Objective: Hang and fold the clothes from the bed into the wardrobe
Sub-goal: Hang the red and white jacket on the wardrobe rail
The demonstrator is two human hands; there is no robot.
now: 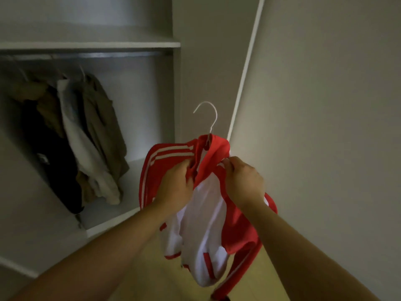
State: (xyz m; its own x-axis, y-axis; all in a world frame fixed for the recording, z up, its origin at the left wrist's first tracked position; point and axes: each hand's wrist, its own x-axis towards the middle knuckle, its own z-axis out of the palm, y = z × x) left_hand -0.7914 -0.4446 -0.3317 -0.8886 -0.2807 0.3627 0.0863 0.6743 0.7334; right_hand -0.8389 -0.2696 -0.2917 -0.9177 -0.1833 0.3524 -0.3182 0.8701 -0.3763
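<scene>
Evidently the step in hand is dressing the hanger before it goes up. The red track jacket with white stripes and white lining [206,213] hangs bunched on a thin white wire hanger [213,124], held in the air in front of the open grey wardrobe [176,94], to the right of the clothes already hung and lower than the metal rail [97,55].

The left hand [175,183] has its grip closed on the red front edge just under the collar. The right hand [243,181] pinches the opposite edge between thumb and fingers. The hook stands free above the collar.

To do this well, the person would likely draw the two front edges apart and down evenly, so each shoulder seats on its hanger arm; the arms are hidden under cloth, so seating is best checked by feel. One sleeve trails low and should be left to drop straight.

The rail looks free to the right of the hanging khaki jacket [104,127], a sensible spot for the hook.
</scene>
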